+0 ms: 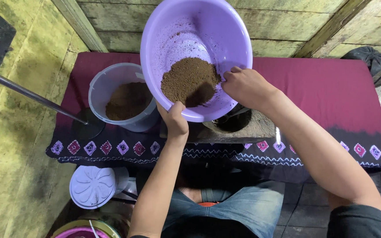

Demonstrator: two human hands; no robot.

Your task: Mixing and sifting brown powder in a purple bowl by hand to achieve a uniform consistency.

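Bowl (199, 35) of brown powder (189, 81) tilts above the bench (331, 88); we grip its near rim with our left hand (173, 120), our right hand (245, 86) clasping the side, beside a tub (111, 83).

- The top of the purple basin (186, 35) runs past the picture's upper edge, so you can't see its far rim.
- Your right hand (248, 86) dips its fingertips behind the brown powder (189, 81), out of sight.
- The basin covers most of the wooden block (256, 128) and the dark hollow in it.
- The pink bowl (81, 232) is cut off at the bottom edge.
- The black bag (367, 57) at the far right is too dim to make out.
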